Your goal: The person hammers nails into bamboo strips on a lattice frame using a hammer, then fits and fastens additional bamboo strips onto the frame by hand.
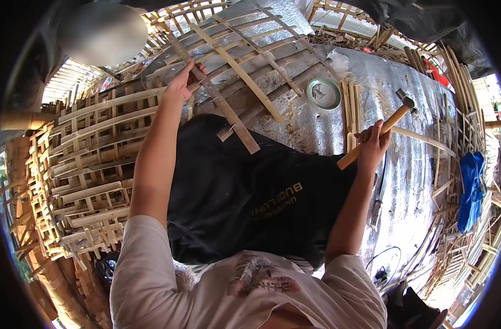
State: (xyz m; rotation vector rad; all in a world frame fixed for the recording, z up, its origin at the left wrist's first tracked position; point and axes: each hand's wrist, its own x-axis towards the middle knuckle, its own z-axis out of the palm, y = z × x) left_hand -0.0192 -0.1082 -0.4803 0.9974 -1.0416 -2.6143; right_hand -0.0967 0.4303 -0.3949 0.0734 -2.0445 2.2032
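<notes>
Left hand clamped on the slat — some fingers hidden; lattice beyond. Right hand: fingers wrapped round the hammer — dish beyond them, contents unclear.

Silvery corrugated sheet here on the ground. Blue bundle just beside its right edge; red item near its far right corner; thin black cable at its near end. Left of it, black cloth, lettered; farther left, stacked slatted frames.
</notes>
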